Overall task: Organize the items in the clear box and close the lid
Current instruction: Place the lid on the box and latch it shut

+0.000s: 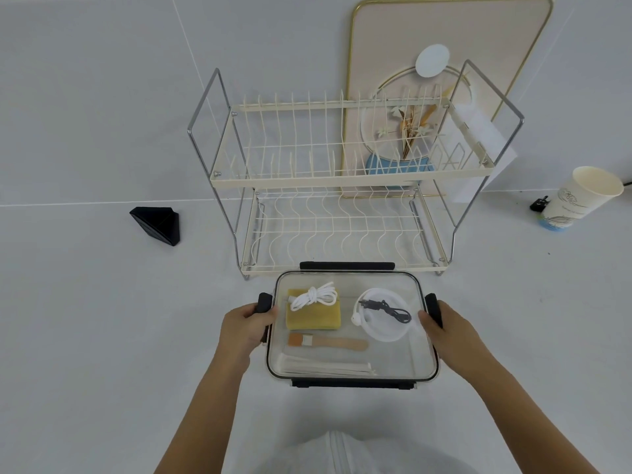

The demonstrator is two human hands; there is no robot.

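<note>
The clear box (403, 366) stands on the white surface in front of me with its clear lid on top. Inside lie a yellow sponge (313, 319) with a coiled white cord (313, 297) on it, a white ring (384, 331) with a black cable (390, 308), a small wooden brush (328, 342) and a pale flat packet (328, 366). My left hand (248, 325) grips the black side latch (263, 302) on the box's left. My right hand (448, 330) grips the black latch (433, 307) on its right. The front and back latches lie flat.
A two-tier cream wire dish rack (342, 176) stands just behind the box. A black triangular object (157, 224) sits at the left. A paper cup (578, 196) and a small black clip (538, 203) are at the far right. A framed picture (444, 35) leans on the wall.
</note>
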